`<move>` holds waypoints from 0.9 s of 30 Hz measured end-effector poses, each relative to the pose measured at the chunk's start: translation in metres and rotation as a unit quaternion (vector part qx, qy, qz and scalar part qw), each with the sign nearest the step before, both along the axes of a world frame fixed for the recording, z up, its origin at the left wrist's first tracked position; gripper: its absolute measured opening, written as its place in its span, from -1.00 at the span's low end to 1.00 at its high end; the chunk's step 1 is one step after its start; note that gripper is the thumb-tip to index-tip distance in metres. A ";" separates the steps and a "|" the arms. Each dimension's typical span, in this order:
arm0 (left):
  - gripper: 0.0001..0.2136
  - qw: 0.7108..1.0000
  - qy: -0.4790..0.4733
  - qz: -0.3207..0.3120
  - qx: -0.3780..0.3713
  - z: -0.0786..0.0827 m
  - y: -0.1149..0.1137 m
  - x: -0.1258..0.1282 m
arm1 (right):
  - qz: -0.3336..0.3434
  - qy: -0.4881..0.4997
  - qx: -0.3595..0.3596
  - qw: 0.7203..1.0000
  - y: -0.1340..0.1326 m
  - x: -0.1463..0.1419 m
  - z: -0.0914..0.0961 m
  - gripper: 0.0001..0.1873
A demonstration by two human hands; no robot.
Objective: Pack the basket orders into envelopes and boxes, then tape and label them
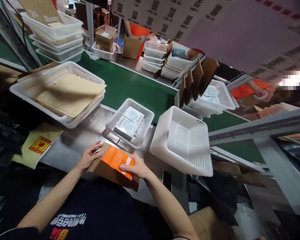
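My right hand (137, 166) grips a flat orange packet (116, 159) by its right end, thumb on top. The packet lies over the top of a brown cardboard box (110, 175) close to my body. At the box's left corner, my left hand (88, 156) holds the cardboard edge with bent fingers. The packet hides much of the box's top. Just beyond stands a small white basket (150, 116) with printed white and pale-blue boxes (130, 121) in it.
Stacked white trays with yellow padded envelopes (70, 90) sit left, nested deep white baskets (160, 140) right. A phone (167, 180) lies near my right forearm. Behind runs a green conveyor belt (125, 80). Across it, a person in orange (138, 30) handles a carton.
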State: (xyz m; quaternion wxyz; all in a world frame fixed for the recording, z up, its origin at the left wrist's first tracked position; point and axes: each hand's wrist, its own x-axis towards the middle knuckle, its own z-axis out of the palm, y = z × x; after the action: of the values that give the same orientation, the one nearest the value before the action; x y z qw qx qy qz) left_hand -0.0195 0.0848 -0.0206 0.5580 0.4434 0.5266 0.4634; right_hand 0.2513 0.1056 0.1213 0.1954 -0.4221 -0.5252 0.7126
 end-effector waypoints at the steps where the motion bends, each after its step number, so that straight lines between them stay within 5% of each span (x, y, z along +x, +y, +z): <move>1: -0.34 1.000 0.002 0.028 -0.003 0.003 -0.004 0.004 | 0.013 -0.005 -0.010 1.000 0.001 -0.006 -0.005 -0.46; 5: -0.55 0.984 0.134 0.110 0.041 0.023 -0.017 0.012 | 0.052 -0.017 -0.037 0.998 -0.005 -0.001 -0.021 -0.45; 11: -0.56 0.970 0.224 -0.041 0.089 0.080 -0.020 0.018 | 0.076 -0.010 -0.033 0.997 -0.011 0.010 -0.024 -0.45; 16: -0.60 0.966 0.230 -0.015 0.119 0.109 -0.017 0.024 | 0.077 -0.003 -0.031 0.997 -0.008 0.005 -0.022 -0.45; 22: -0.64 0.949 0.287 -0.011 0.127 0.103 -0.016 0.020 | 0.066 -0.019 -0.038 0.997 -0.005 0.003 -0.021 -0.46; 27: -0.65 0.923 0.357 0.043 0.141 0.076 -0.013 -0.012 | 0.103 -0.095 -0.017 0.990 -0.004 0.003 0.008 -0.59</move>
State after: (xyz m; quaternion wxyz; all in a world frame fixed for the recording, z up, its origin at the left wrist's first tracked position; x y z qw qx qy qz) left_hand -0.0316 0.0715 0.0556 0.2447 0.6306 0.6383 0.3674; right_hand 0.2546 0.1012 0.1290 0.0629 -0.4351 -0.5700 0.6941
